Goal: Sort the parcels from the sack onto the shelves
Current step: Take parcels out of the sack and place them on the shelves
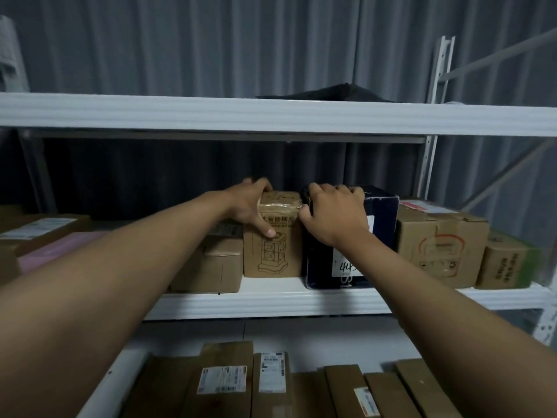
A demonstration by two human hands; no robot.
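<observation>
A tall brown cardboard parcel [272, 254] with a printed drawing stands upright on the middle white shelf [271, 303]. My left hand [251, 206] grips its top left corner, thumb down the front face and fingers over the top. Right beside it, touching, stands a dark blue box [349, 267] with a white label. My right hand [331, 212] grips the blue box's top left edge, its thumb in the gap between the two boxes. The sack is out of view.
More cardboard boxes [441, 242] stand right of the blue box, a smaller box [211, 263] and a pink parcel [51, 251] to the left. Flat brown parcels [229, 384] fill the lower shelf. A dark bag [328, 93] lies on the top shelf [271, 114].
</observation>
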